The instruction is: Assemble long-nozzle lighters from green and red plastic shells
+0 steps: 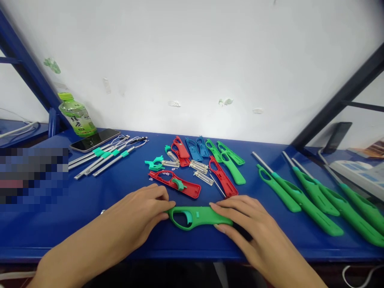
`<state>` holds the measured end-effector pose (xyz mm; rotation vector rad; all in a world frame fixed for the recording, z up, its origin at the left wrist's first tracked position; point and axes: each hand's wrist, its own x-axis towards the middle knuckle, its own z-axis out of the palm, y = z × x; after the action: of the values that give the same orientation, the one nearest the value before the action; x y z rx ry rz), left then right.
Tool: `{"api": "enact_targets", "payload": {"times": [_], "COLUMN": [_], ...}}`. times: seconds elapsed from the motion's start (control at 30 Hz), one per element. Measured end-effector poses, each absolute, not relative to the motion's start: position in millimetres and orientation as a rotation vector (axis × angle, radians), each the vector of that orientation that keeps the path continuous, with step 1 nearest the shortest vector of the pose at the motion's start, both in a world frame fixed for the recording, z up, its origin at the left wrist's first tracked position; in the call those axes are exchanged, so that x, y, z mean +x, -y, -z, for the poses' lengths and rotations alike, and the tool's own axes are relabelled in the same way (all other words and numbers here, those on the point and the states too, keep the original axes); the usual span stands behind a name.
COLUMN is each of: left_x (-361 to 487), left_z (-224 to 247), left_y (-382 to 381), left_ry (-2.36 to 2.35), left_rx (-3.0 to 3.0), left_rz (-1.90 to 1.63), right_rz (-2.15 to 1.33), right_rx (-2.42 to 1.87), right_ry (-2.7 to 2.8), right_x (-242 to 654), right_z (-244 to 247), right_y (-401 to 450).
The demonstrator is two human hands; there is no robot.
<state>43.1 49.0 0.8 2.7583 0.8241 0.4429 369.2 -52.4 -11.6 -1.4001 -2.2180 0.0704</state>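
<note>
A green lighter handle (207,215) with a teal trigger lies level near the table's front edge. My left hand (147,210) pinches its loop end, and my right hand (246,220) grips the wide end between thumb and fingers. Just beyond is a red handle half (187,189) with a teal piece (179,184) on it. Another red half (222,177) lies past my right hand. Clear lighter tanks (204,178) sit between these red halves. Teal triggers (155,163) rest farther left.
Several green lighters with metal tubes (303,204) lie at the right. Metal rods with wires (109,158), a phone (95,140) and a green bottle (78,116) are at the left. Blue halves (193,149) and green halves (232,168) lie behind on the blue table (126,236).
</note>
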Motion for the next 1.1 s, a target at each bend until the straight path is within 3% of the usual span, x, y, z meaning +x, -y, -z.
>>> {"api": "enact_targets", "payload": {"times": [0.23,0.6,0.83,0.97,1.1], "left_x": [58.6,73.0,58.2,47.3,39.6], "left_z": [-0.5,-12.4,-8.4,-7.4,-20.5], "left_y": [-37.5,-22.8,-32.6,-39.6,-52.4], "left_ry": [-0.981,-1.096,-1.054,-1.107,-1.066], "left_rx": [2.803,3.143,2.944,2.907,2.901], "left_rz": [-0.524,-0.158,-0.322,-0.431,-0.571], "right_rz": [0.072,0.287,0.256,0.102,-0.378], "right_rx": [-1.395,-1.38,-1.444,-1.504,-1.557], "right_ry": [2.208,2.209,2.245,2.277,2.159], "right_x": [362.0,356.8,350.3,345.4,344.7], "right_z": [11.9,19.7,12.8,-10.4,-42.2], "right_y": [55.8,53.7,50.0,41.8,28.4]}}
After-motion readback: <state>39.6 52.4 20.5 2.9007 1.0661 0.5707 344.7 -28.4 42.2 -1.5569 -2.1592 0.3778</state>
